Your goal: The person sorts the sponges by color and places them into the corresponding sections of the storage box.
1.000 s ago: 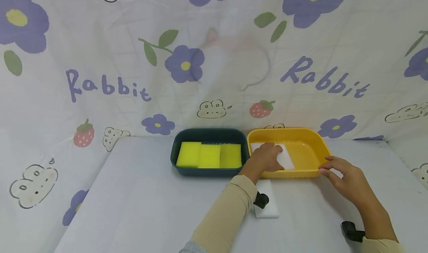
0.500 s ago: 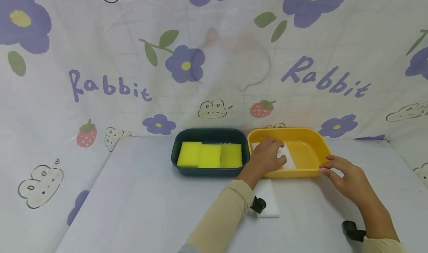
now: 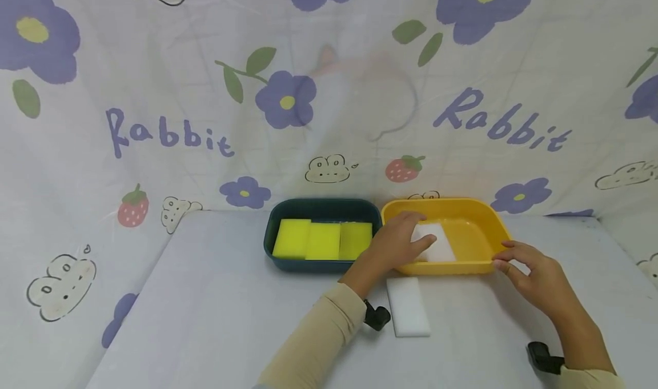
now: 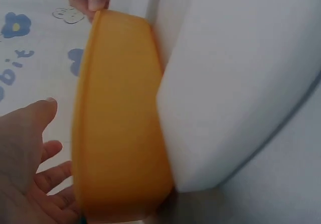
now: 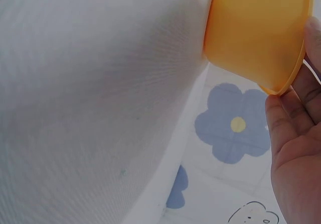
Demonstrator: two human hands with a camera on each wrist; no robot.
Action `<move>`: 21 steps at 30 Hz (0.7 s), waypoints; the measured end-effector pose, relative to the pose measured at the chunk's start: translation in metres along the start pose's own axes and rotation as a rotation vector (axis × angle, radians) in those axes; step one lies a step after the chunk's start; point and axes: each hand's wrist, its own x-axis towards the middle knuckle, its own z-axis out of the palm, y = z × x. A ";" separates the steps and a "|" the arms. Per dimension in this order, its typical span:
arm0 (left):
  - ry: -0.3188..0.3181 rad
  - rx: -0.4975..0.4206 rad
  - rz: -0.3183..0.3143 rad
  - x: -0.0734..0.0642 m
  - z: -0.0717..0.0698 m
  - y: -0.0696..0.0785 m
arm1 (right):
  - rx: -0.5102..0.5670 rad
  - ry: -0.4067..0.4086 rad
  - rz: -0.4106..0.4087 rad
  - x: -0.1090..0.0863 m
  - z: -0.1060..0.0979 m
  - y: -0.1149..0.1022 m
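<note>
My left hand (image 3: 389, 243) hovers over the left side of a yellow plastic tray (image 3: 473, 237), fingers and thumb apart with nothing between them. Beneath it, partly hidden by the hand, white sponge blocks (image 3: 439, 243) lie in the tray. At the tray's front right corner my right hand (image 3: 537, 275) pinches the rim between thumb and fingers; the right wrist view shows fingers (image 5: 281, 116) at the rim. Another white sponge block (image 3: 408, 309) lies flat on the table just in front of the tray, looming large (image 4: 225, 93) in the left wrist view.
A dark green tray (image 3: 319, 266) holding yellow sponges (image 3: 323, 240) stands against the yellow one on the left. Behind both hangs a printed cloth (image 3: 329, 132) with flowers and lettering. A white sheet covers the table (image 3: 221, 320).
My left hand has let go of the white sponge block in the yellow tray and drawn back to the left, uncovering more of it and the block on the table. My right hand has stayed put.
</note>
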 end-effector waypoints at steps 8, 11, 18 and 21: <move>0.049 0.067 0.027 -0.026 -0.022 0.005 | 0.000 -0.014 0.033 0.001 0.000 -0.002; 0.041 0.106 0.066 -0.038 -0.028 0.011 | 0.003 -0.008 0.025 0.001 0.000 -0.002; -0.033 0.198 0.119 -0.062 -0.037 0.025 | 0.010 -0.001 0.020 0.000 0.001 -0.002; -0.117 0.230 0.139 -0.071 -0.037 0.028 | 0.009 -0.002 0.022 0.000 0.000 -0.002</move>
